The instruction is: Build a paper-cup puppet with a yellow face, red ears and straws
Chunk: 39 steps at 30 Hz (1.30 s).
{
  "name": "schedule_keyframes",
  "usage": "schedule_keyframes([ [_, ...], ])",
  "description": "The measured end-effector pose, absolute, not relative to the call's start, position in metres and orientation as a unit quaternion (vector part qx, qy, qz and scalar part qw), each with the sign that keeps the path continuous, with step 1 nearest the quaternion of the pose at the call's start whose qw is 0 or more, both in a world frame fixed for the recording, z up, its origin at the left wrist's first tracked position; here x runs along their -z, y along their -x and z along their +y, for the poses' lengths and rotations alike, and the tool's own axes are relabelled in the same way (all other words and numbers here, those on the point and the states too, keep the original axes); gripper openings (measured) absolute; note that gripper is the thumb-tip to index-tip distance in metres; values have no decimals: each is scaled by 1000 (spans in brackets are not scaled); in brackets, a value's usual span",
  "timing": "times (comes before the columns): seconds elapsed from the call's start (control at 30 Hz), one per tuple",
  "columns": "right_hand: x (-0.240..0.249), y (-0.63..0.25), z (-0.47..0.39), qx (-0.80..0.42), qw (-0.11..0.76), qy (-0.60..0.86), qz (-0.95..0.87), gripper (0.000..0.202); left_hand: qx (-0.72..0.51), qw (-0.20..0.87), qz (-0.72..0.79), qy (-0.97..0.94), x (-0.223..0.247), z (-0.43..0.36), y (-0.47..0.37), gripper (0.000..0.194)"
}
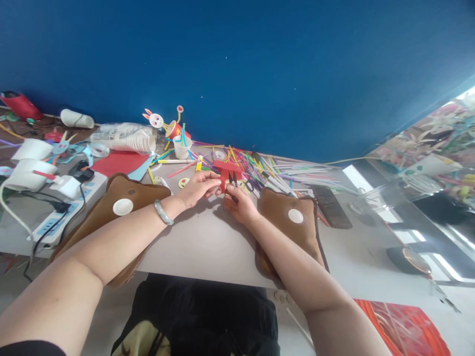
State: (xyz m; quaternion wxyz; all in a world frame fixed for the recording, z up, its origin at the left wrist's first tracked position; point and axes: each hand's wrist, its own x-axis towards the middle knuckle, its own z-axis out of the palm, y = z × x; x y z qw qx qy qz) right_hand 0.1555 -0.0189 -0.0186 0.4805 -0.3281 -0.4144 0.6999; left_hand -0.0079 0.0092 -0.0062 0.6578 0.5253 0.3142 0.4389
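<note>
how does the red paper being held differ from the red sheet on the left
The held red paper looks like a small piece, while the red sheet is larger. The held paper is raised in the left hand's fingertips; the sheet lies on the table, untouched by the hands. Both are red.

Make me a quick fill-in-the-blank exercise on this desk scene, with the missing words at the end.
1. The left hand holds paper coloured ____.
2. The right hand holds dark scissors, and the bracelet is on the ____ wrist.
3. The wall behind the table is coloured ____.
4. Each brown cushion bears a round disc coloured ____.

Missing words: red; left; blue; white.
</note>
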Motion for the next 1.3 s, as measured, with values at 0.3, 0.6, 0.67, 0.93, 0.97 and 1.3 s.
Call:
schedule_keyframes([
  [0.3,22,-154,-18,-633,505,392,-437,33,-430,659,368,-495,5,8,6,13],
  [0.6,24,-155,-14,-618,524,398,-430,34,-443,652,366,-495,10,9,4,22],
  [0.67,25,-155,-14,-619,524,395,-431,34,-449,647,366,-496,12,9,4,23],
  [0.93,25,-155,-14,-617,517,407,-431,34,-465,623,368,-510,12,8,3,28],
  [0.97,25,-155,-14,-616,516,410,-431,34,-465,622,368,-512,12,8,3,28],
  [1.3,25,-155,-14,-608,521,410,-437,34,-477,605,381,-512,15,8,3,26],
])
